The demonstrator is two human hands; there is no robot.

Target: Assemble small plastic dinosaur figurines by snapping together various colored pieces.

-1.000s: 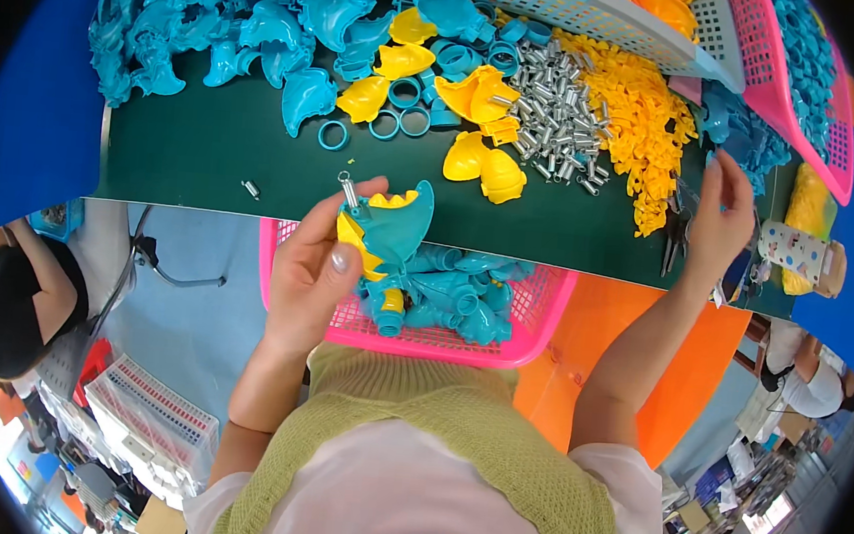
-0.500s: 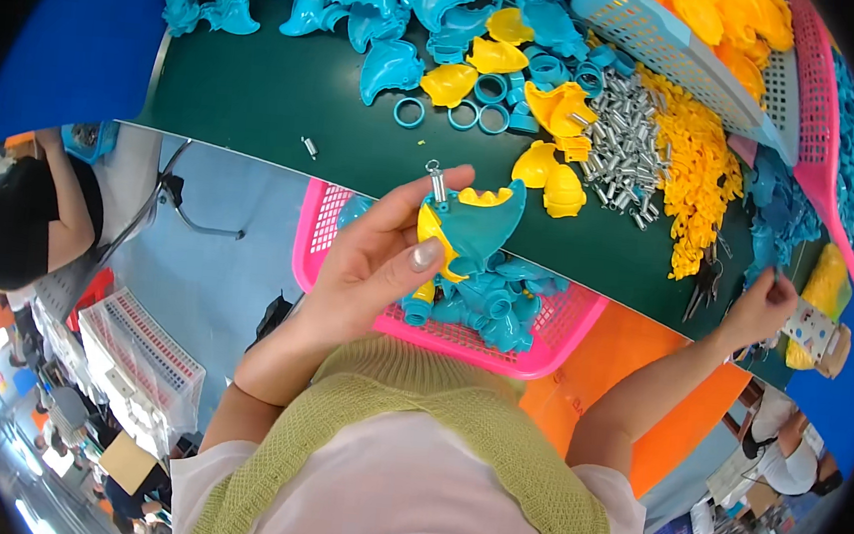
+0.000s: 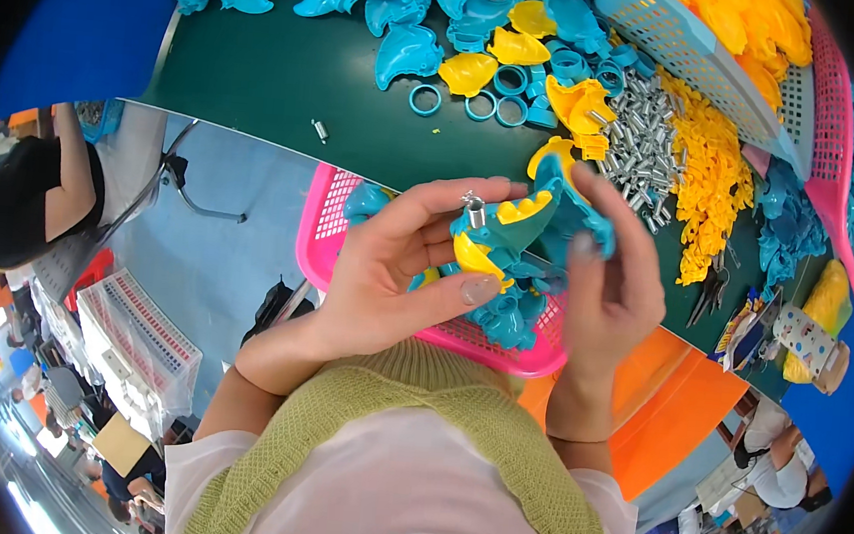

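In front of my chest my left hand (image 3: 386, 284) grips a blue and yellow plastic toy part (image 3: 517, 232), thumb at its near side. A small silver metal cylinder (image 3: 474, 212) stands up from the part's left end, with something like a wire loop on top. Opposite it, my right hand (image 3: 617, 307) pinches a curved blue plastic piece (image 3: 591, 223) between thumb and fingers. This piece is close beside the toy part; whether they touch I cannot tell. Under both hands is a pink basket (image 3: 312, 248) with blue parts in it.
On the green table (image 3: 261, 78) lie blue shells (image 3: 409, 55), blue rings (image 3: 425, 100), silver cylinders (image 3: 643, 133) and small yellow pieces (image 3: 706, 189). Dark-handled scissors (image 3: 711, 289) lie at the right. A grey-blue basket (image 3: 704, 63) and a pink basket (image 3: 837, 149) stand far right.
My right hand has come in from the pile of blue pieces at the right, now holding a blue piece next to the toy part. My left hand has shifted slightly right.
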